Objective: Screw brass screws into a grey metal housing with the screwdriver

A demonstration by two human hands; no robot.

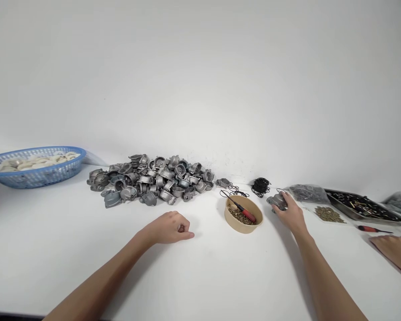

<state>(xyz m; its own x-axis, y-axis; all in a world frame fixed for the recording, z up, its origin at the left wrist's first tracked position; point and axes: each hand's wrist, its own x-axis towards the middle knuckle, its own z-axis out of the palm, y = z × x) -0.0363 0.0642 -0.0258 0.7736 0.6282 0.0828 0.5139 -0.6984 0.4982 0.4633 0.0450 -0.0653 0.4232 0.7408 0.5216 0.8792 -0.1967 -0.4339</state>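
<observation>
Head cam, right hand [291,215] on metal housing [276,201], lying flat, axis left-right

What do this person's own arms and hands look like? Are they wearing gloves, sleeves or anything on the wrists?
Both arms are bare as far as the picture shows: no sleeves in view. The left hand and the right hand wear no gloves, and no watch, bracelet or ring shows on either. The forearms are slender and reach in from the lower edge of the picture.

A co-worker's hand [396,252] is cut off at the right edge; the tray [334,194] contents are too small to tell.
</observation>
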